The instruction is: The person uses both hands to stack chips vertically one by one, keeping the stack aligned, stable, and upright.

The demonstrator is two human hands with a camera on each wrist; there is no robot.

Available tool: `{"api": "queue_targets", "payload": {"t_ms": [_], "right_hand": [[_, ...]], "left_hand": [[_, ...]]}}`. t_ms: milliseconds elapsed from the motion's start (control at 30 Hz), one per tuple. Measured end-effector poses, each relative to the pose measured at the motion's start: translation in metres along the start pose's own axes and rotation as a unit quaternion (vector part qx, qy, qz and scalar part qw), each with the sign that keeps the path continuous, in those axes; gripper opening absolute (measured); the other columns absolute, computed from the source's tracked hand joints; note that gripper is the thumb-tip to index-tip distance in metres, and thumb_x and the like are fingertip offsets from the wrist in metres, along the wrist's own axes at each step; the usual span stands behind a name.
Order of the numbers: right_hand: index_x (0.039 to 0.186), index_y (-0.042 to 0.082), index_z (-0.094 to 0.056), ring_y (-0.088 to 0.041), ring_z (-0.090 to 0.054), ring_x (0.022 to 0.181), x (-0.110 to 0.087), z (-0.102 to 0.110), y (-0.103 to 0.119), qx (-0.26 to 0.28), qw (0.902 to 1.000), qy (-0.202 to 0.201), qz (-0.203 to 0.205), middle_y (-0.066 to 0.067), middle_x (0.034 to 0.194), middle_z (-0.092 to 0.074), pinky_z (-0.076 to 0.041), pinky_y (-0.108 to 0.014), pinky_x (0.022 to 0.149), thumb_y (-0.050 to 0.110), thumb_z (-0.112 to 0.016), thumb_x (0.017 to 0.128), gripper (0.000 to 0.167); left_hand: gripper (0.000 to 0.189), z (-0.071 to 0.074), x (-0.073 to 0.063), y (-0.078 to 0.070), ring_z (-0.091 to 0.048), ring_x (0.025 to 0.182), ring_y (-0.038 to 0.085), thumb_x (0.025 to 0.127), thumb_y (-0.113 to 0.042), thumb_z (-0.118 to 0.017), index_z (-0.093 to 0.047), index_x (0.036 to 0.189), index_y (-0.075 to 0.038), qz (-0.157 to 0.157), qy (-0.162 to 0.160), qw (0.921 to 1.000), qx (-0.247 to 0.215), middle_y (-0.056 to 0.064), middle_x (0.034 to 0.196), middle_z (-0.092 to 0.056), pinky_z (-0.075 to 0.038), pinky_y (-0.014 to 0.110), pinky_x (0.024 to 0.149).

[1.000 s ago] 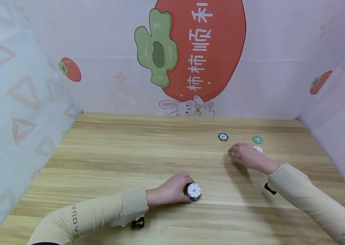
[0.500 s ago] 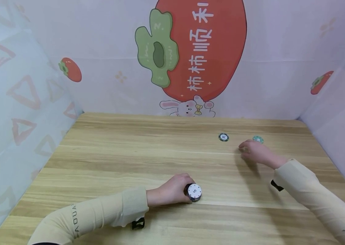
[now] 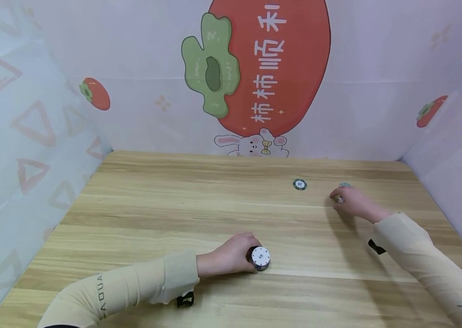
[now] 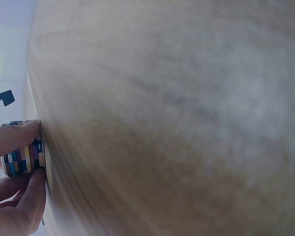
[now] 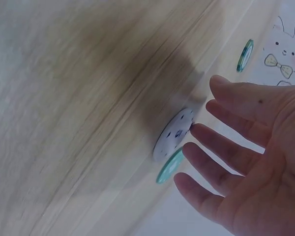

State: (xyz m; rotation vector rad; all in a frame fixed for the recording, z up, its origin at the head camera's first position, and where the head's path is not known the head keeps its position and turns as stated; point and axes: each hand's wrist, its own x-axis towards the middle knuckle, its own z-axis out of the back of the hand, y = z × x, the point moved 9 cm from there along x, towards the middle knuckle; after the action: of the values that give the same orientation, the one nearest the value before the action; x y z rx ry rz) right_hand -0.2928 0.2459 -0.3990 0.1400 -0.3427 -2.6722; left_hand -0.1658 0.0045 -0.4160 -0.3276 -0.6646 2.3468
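Note:
My left hand (image 3: pixel 231 256) grips a stack of poker chips (image 4: pixel 25 158) from the side, thumb and fingers wrapped round it. The stack stands upright on the table, and a white chip marked 5 (image 3: pixel 261 258) tops it. Over at the far right, my right hand (image 3: pixel 355 202) hovers with fingers loosely spread, holding nothing. Just below its fingertips lies a flat white chip (image 5: pixel 173 135); in the head view the hand mostly hides it. Behind that chip lies a light green chip (image 5: pixel 170 166), partly covered by the hand in the head view.
A dark green chip marked 20 (image 3: pixel 300 184) lies to the left of my right hand, near the table's back. The wooden table (image 3: pixel 165 200) meets a printed cloth wall (image 3: pixel 153 123) along its back edge, with cloth on both sides too.
My right hand has moved to the right, away from the dark green chip, and now covers the white chip and part of the light green one. My left hand stays on the stack.

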Motion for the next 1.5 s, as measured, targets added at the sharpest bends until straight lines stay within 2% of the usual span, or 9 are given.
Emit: {"api": "queue_targets", "payload": {"t_ms": [200, 333, 500, 733, 933, 1033, 1200, 1333, 1500], "right_hand": [[0.098, -0.011, -0.06, -0.048, -0.051, 0.098, -0.003, 0.003, -0.01, -0.007, 0.9999, -0.006, -0.007, -0.031, 0.102, -0.055, -0.042, -0.054, 0.083, 0.003, -0.066, 0.074, 0.028], [0.098, -0.011, -0.06, -0.052, -0.048, 0.1, -0.007, 0.004, -0.015, -0.005, 0.9997, -0.007, -0.021, -0.037, 0.106, -0.051, -0.042, -0.055, 0.083, 0.001, -0.065, 0.074, 0.027], [0.1, -0.01, -0.06, -0.05, -0.05, 0.098, -0.008, 0.002, -0.019, -0.006, 0.9993, -0.004, -0.037, -0.035, 0.105, -0.05, -0.043, -0.054, 0.08, 0.001, -0.063, 0.077, 0.026], [0.099, -0.011, -0.059, -0.048, -0.051, 0.093, -0.006, 0.002, -0.022, 0.006, 0.9989, -0.012, -0.046, -0.034, 0.102, -0.051, -0.044, -0.053, 0.078, -0.001, -0.066, 0.075, 0.027], [0.095, -0.012, -0.059, -0.039, -0.052, 0.083, -0.006, 0.004, -0.022, 0.016, 0.9978, -0.035, -0.054, -0.029, 0.093, -0.048, -0.045, -0.049, 0.072, -0.001, -0.07, 0.071, 0.028], [0.09, -0.01, -0.06, -0.035, -0.051, 0.079, -0.007, 0.008, -0.018, 0.018, 0.9973, -0.056, -0.043, -0.025, 0.09, -0.048, -0.045, -0.047, 0.07, -0.001, -0.07, 0.07, 0.024], [0.083, -0.005, -0.062, -0.032, -0.054, 0.077, -0.011, 0.017, -0.005, 0.006, 0.9958, -0.091, -0.008, -0.019, 0.084, -0.052, -0.047, -0.044, 0.068, -0.007, -0.063, 0.072, 0.011], [0.081, -0.006, -0.064, -0.03, -0.057, 0.075, -0.013, 0.023, 0.005, -0.002, 0.9936, -0.112, 0.015, -0.016, 0.081, -0.056, -0.049, -0.042, 0.067, -0.012, -0.058, 0.073, 0.012], [0.081, -0.005, -0.066, -0.029, -0.058, 0.075, -0.016, 0.027, 0.014, -0.015, 0.9929, -0.115, 0.026, -0.014, 0.081, -0.058, -0.049, -0.04, 0.066, -0.013, -0.058, 0.074, 0.013]], "left_hand": [[0.035, 0.0, 0.0, 0.0, -0.048, 0.079, 0.001, 0.063, -0.015, -0.082, -0.065, 0.093, -0.01, -0.001, 0.0, 1.0, 0.0, -0.008, 0.087, -0.055, -0.041, 0.014, 0.074], [0.035, 0.0, -0.001, -0.001, -0.048, 0.079, 0.001, 0.062, -0.014, -0.082, -0.065, 0.093, -0.01, -0.002, 0.0, 1.0, -0.004, -0.008, 0.086, -0.055, -0.041, 0.014, 0.073], [0.036, 0.0, -0.001, 0.0, -0.048, 0.079, 0.001, 0.062, -0.014, -0.082, -0.065, 0.093, -0.01, 0.0, -0.001, 1.0, -0.003, -0.008, 0.087, -0.056, -0.041, 0.015, 0.074], [0.036, 0.0, -0.001, 0.0, -0.048, 0.08, 0.001, 0.062, -0.015, -0.082, -0.065, 0.093, -0.01, 0.0, -0.002, 1.0, 0.0, -0.008, 0.087, -0.056, -0.041, 0.015, 0.074], [0.035, 0.0, 0.0, 0.0, -0.048, 0.079, 0.001, 0.063, -0.014, -0.082, -0.065, 0.093, -0.01, -0.003, -0.003, 1.0, -0.003, -0.007, 0.087, -0.056, -0.041, 0.015, 0.073], [0.035, 0.0, 0.0, 0.0, -0.048, 0.079, 0.001, 0.063, -0.014, -0.082, -0.065, 0.093, -0.01, -0.003, -0.003, 1.0, -0.003, -0.008, 0.087, -0.056, -0.04, 0.014, 0.073], [0.035, 0.0, 0.0, -0.001, -0.048, 0.079, 0.001, 0.063, -0.014, -0.082, -0.065, 0.094, -0.01, -0.003, -0.002, 1.0, -0.001, -0.007, 0.087, -0.056, -0.041, 0.014, 0.074], [0.035, 0.0, 0.0, -0.001, -0.048, 0.08, 0.001, 0.063, -0.014, -0.082, -0.065, 0.094, -0.01, -0.001, -0.001, 1.0, 0.001, -0.007, 0.088, -0.056, -0.041, 0.014, 0.074], [0.036, 0.0, 0.0, -0.002, -0.048, 0.08, 0.001, 0.063, -0.015, -0.081, -0.065, 0.094, -0.01, 0.0, 0.0, 1.0, 0.006, -0.007, 0.088, -0.056, -0.041, 0.015, 0.075]]}}
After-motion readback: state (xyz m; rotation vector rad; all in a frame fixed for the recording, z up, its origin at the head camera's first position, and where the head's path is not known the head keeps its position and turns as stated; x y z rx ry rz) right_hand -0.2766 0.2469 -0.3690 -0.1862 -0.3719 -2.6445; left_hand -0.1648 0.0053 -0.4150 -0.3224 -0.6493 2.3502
